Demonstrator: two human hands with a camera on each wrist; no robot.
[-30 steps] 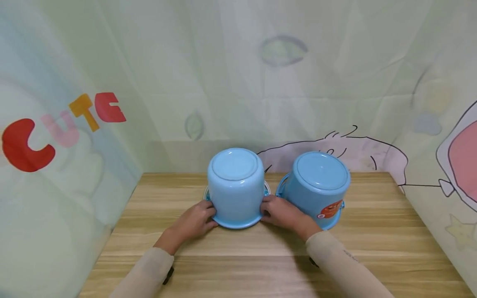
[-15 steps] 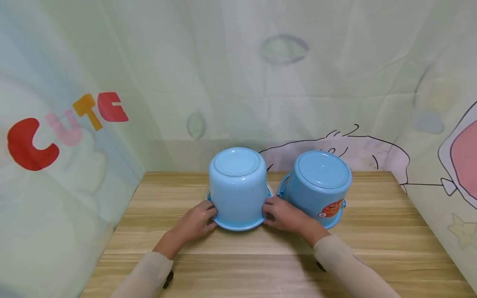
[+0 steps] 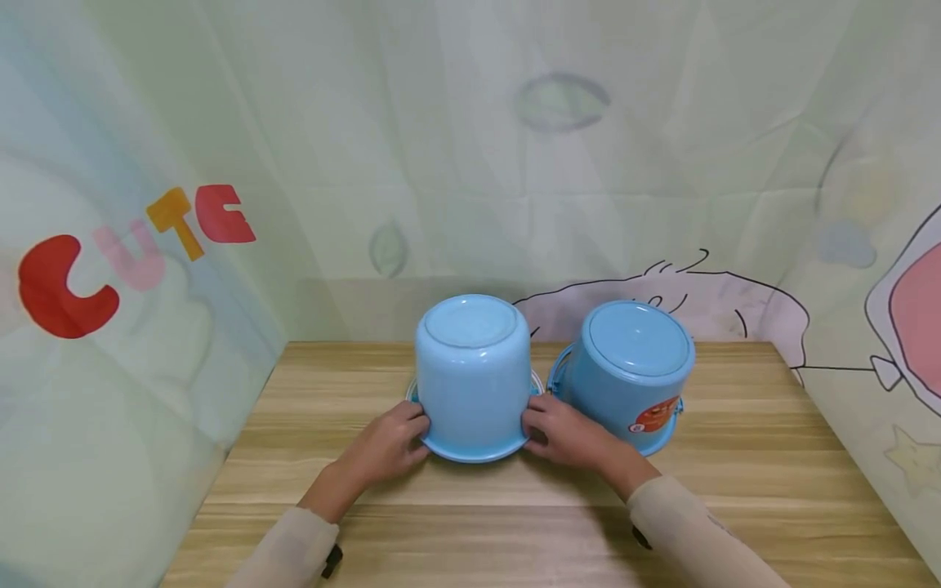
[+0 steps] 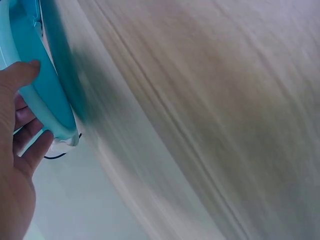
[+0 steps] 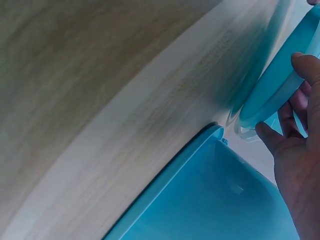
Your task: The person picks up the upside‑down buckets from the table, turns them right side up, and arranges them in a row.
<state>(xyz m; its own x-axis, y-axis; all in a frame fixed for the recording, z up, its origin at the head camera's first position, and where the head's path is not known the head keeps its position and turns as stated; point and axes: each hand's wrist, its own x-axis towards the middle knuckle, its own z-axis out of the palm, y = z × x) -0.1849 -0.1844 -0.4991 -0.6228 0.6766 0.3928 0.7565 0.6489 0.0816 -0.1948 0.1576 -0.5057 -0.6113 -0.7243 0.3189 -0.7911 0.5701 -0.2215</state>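
Note:
A light blue bucket stands upside down in the middle of the head view, its base facing up. My left hand grips its rim from the left, and my right hand grips it from the right. In the left wrist view the thumb lies over the inside of the rim, with the other fingers on the outer side. The right wrist view gives the same pinch on the opposite side of the rim. Toward me, the rim is tipped up off the table, exposing the blue inside.
Close by on the right, a second upside-down blue bucket with an orange label stands behind my right forearm. Wood-grain table lies beneath both. Printed curtains hang along the back and sides.
The gripped bucket has shifted slightly toward me and a little right, both hands moving with it. Its near rim sits lower in the head view. The second bucket stays in place.

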